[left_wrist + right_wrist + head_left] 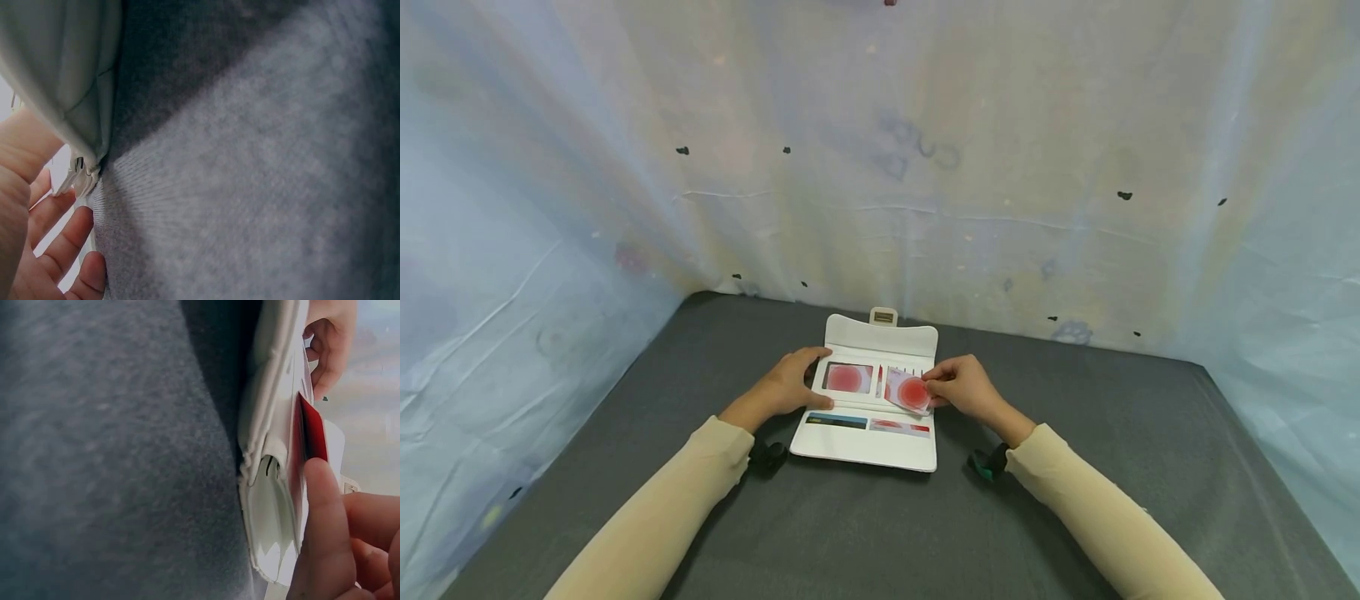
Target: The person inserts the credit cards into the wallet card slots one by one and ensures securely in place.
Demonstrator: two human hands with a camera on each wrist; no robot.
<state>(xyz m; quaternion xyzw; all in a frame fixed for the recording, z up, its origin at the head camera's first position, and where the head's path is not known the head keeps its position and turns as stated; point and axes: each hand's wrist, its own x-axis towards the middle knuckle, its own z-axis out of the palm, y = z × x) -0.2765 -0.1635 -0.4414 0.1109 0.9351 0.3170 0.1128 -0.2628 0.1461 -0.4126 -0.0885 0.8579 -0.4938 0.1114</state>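
A white wallet (863, 457) lies unfolded on a grey surface, its clasp tab (883, 317) pointing away. My left hand (785, 385) holds its left edge, thumb on the near side and fingers toward the far side. Several of those fingers show beside the wallet's edge in the left wrist view. Between thumb and fingers, my right hand (967, 388) pinches a white card with a red circle (904, 388) over the right inner panel. In the right wrist view the card's red side (315, 432) stands out from the panel, tilted.
A similar red-and-pink card (847, 378) shows in the wallet's left window. A blue-and-black card (837, 421) and a pink card (898, 427) fill slots in the near flap. Dark grey cloth (865, 533) covers the table, with pale curtains (880, 167) behind it.
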